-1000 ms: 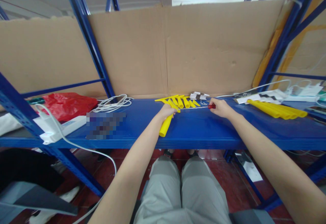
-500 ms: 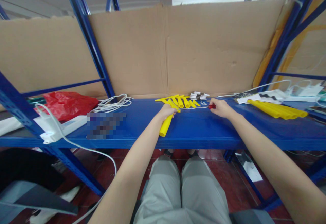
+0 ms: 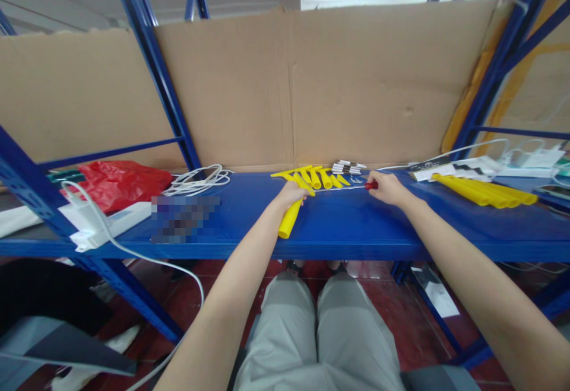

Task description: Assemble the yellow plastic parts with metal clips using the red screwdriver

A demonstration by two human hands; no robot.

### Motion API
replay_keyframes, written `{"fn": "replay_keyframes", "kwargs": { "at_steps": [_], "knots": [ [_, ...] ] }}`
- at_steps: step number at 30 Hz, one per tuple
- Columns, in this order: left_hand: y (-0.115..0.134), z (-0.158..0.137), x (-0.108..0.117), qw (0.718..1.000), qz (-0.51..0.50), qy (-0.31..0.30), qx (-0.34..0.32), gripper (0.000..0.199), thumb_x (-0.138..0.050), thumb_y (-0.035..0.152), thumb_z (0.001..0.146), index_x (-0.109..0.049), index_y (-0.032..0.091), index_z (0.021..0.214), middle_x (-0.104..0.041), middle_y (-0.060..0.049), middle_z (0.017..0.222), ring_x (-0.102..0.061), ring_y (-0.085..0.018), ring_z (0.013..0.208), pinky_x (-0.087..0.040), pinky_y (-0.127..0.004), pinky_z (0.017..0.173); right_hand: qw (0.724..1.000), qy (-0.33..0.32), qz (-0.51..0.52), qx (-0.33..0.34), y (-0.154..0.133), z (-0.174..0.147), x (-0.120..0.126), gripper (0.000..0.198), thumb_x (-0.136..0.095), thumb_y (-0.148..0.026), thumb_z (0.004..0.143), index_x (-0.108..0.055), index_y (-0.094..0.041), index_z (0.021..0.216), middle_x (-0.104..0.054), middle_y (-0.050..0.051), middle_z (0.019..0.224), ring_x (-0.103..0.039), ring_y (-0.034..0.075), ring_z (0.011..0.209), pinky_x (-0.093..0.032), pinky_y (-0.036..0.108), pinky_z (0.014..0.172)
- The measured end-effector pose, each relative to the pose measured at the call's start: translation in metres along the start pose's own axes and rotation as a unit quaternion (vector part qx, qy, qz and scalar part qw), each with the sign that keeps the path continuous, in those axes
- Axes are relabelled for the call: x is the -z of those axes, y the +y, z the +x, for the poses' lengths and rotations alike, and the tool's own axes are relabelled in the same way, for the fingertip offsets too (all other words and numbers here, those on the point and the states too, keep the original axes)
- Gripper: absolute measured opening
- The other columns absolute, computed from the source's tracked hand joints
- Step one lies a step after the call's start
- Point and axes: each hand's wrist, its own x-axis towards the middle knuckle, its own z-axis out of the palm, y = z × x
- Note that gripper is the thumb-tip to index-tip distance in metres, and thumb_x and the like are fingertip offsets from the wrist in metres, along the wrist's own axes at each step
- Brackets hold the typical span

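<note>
Left hand (image 3: 291,194) wrapped round yellow plastic handle (image 3: 289,219), pinning it flat on blue shelf (image 3: 356,231) to steady it; right hand (image 3: 387,188) pinching red-handled screwdriver (image 3: 370,186), thin shaft laid level toward handle head (likely driving screw). Behind: loose yellow T-pieces (image 3: 318,176), small white parts stack (image 3: 347,167). Right: yellow tubes (image 3: 485,191). Left: coiled white cable (image 3: 196,181), red bag (image 3: 116,183). Cardboard backing (image 3: 347,82) closes rear

No text, label, brand or number can be read anywhere. The cardboard backing (image 3: 312,82) is blank, and the patterned cards (image 3: 347,167) at twelve o'clock are too small to make out.
</note>
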Motion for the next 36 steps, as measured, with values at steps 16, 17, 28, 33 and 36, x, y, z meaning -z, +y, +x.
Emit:
{"fn": "replay_keyframes", "kwargs": {
  "at_steps": [16,17,28,33,36],
  "knots": [
    [-0.003,0.002,-0.001,1.000,0.004,-0.013,-0.014,0.027,-0.057,-0.006,0.076,-0.050,0.014,0.059,-0.046,0.005,0.045,-0.042,-0.007,0.037,-0.035,-0.020,0.041,1.000,-0.009,0.023,-0.019,-0.007,0.000,0.002,0.011,-0.054,-0.018,0.066,-0.049,-0.023,0.074,-0.068,0.004,0.074,-0.062,0.021,0.065,-0.043,0.030,0.061],
    [-0.002,0.001,-0.001,1.000,0.005,-0.013,-0.014,0.027,-0.057,-0.006,0.076,-0.050,0.014,0.059,-0.046,0.005,0.045,-0.042,-0.007,0.037,-0.035,-0.020,0.041,0.999,-0.010,0.023,-0.021,-0.007,0.000,0.003,0.011,-0.054,-0.018,0.066,-0.049,-0.023,0.074,-0.068,0.005,0.074,-0.062,0.021,0.065,-0.043,0.030,0.061],
    [0.001,-0.003,-0.001,1.000,0.017,-0.006,-0.003,0.023,-0.058,-0.004,0.076,-0.052,0.013,0.063,-0.047,0.006,0.047,-0.041,-0.006,0.039,-0.037,-0.020,0.044,1.000,0.003,0.006,0.011,-0.007,0.001,0.004,0.010,-0.052,-0.018,0.068,-0.051,-0.023,0.076,-0.069,0.006,0.078,-0.063,0.023,0.069,-0.041,0.031,0.065],
    [0.002,-0.004,-0.001,1.000,0.018,-0.001,-0.002,0.024,-0.058,-0.005,0.077,-0.052,0.013,0.062,-0.046,0.006,0.045,-0.041,-0.006,0.037,-0.035,-0.020,0.042,0.998,0.031,-0.023,0.041,-0.010,0.001,0.007,0.009,-0.050,-0.017,0.071,-0.052,-0.021,0.078,-0.070,0.010,0.084,-0.063,0.025,0.078,-0.038,0.035,0.075],
    [0.001,-0.002,-0.001,1.000,0.016,0.001,0.000,0.024,-0.058,-0.004,0.077,-0.052,0.013,0.061,-0.046,0.006,0.045,-0.041,-0.006,0.036,-0.035,-0.019,0.041,0.996,0.047,-0.044,0.061,-0.013,0.000,0.010,0.008,-0.049,-0.016,0.074,-0.053,-0.021,0.079,-0.069,0.010,0.083,-0.062,0.026,0.080,-0.036,0.035,0.076]
  ]
}}
